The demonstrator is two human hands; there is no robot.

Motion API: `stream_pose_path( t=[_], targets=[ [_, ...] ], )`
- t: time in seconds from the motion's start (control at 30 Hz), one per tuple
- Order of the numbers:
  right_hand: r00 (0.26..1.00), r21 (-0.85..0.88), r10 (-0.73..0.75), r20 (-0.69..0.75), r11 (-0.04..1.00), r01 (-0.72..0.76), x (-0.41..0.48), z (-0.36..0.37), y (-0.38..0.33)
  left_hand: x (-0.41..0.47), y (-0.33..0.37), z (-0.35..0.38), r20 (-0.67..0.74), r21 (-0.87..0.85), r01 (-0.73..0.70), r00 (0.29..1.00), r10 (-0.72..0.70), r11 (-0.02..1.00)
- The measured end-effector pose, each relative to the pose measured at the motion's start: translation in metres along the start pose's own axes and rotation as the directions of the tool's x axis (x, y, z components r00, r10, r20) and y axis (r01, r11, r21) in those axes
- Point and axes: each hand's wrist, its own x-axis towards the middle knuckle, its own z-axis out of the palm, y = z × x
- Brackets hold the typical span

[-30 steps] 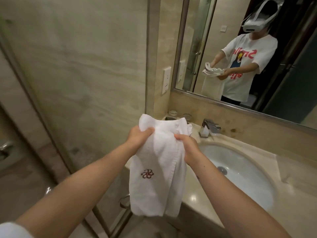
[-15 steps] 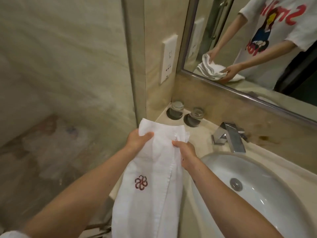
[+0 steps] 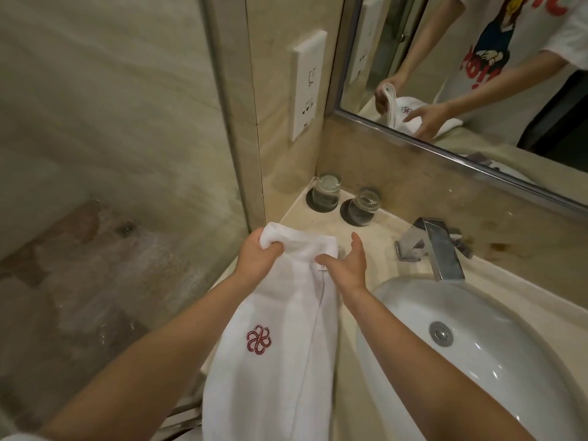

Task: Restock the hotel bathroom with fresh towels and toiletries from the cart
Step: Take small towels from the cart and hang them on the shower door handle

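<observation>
towel: white terry towel with a red embroidered flower logo (image 3: pixel 286 370), just left of the white oval sink basin (image 3: pixel 496 370). Its top end lies on the beige stone counter (image 3: pixel 375 237). The rest hangs down over the counter's front edge, logo side towards the camera.
left hand: (image 3: pixel 257 261) on the towel's top corner, the one farther from the basin. Fingers are curled tight round a bunched fold, and cloth bulges out above the knuckles.
right hand: (image 3: pixel 348 267) between towel and basin. Fingers (image 3: pixel 357 249) are straight, pointing at the back wall, wrapped round nothing and off the cloth, over bare counter. Only the thumb tip touches the towel's basin-side edge, by a small sewn label.
tumblers: two clear glass tumblers (image 3: pixel 326 190) on dark round coasters (image 3: pixel 346 218), behind and left of the basin in the wall corner, apart from the towel.
faucet: chrome square-spout faucet (image 3: pixel 440 249) at the basin's back rim.
mirror: framed wall mirror (image 3: pixel 397 43) above the basin. The reflection shows one hand clutching the towel edge and the other flat with fingers spread.
</observation>
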Motion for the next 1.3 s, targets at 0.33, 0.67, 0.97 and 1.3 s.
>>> stream_pose_path(
  t=[0.33, 0.67, 0.97, 1.3],
  targets=[
    [0.979, 0.203, 0.066, 0.194, 0.973, -0.105, -0.066, -0.016, -0.012, -0.059, 0.034, -0.021, -0.033, -0.207, 0.081, 0.995, -0.090, 0.975],
    [0.806, 0.291, -0.172, 0.567, 0.957, 0.000, -0.212, -0.039, -0.008, -0.183, 0.053, -0.062, 0.214, -0.418, 0.161, 0.974, -0.076, 0.894],
    [0.923, 0.385, -0.293, 0.250, 0.905, 0.183, -0.336, -0.051, 0.002, -0.296, 0.030, -0.100, 0.173, -0.430, 0.117, 0.984, -0.045, 0.895],
    [0.943, 0.430, -0.324, 0.080, 0.864, 0.261, -0.412, -0.054, 0.019, -0.362, 0.004, -0.138, -0.048, -0.362, -0.046, 0.998, 0.031, 0.931]
  ],
)
